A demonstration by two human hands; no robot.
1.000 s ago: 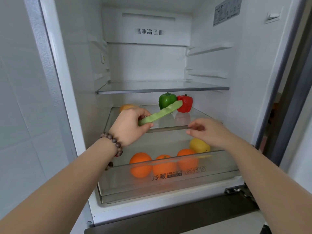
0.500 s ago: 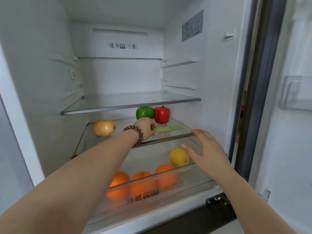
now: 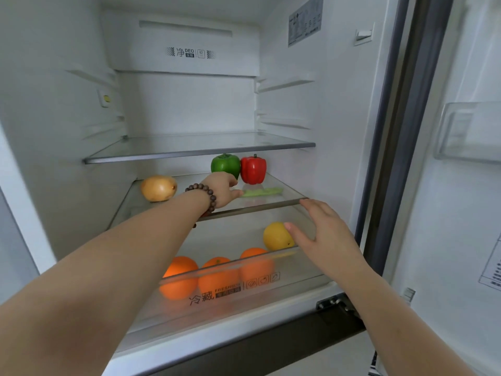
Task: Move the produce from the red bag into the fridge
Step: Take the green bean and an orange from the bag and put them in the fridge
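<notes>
Left hand [image 3: 221,189] grip on pea pod [image 3: 261,192], shelf-front.

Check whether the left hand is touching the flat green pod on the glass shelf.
Touching. The head view shows the left hand with its fingertips meeting the near end of the green pod, which lies flat on the glass shelf; no gap shows between them.

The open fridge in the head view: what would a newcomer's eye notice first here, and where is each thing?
The green pepper and red pepper stand side by side at the back of the lower glass shelf. In front of them the left hand, with a bead bracelet on its wrist, touches a flat green pod lying on that shelf. Below, three oranges glow through the clear drawer.
</notes>
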